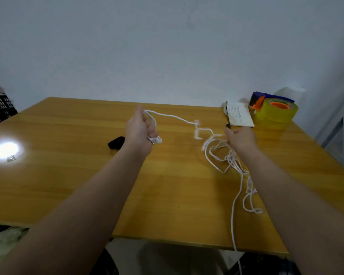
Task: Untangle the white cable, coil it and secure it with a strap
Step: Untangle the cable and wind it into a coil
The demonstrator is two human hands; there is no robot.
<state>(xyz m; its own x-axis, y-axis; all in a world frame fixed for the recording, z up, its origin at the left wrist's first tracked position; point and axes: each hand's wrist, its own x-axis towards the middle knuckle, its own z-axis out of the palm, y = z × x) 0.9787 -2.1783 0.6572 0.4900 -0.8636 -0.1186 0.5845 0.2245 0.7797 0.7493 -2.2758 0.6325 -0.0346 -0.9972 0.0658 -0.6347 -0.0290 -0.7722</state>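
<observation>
White cable [231, 159] sprawls over the bench [58, 155], its knotted mass at about 4 o'clock and one tail hanging off the near edge at 5 o'clock. At centre, the left hand [140, 128] has its grip curled round a few gathered loops and what looks like the plug end. At its 3 o'clock the right hand [240, 137] appears to pinch a strand above the tangle, fingers mostly hidden. Best to feed slack one strand at a time, lifting crossings apart rather than tugging the span taut. The black strap [116, 142] lies just at the left hand's 8 o'clock.
</observation>
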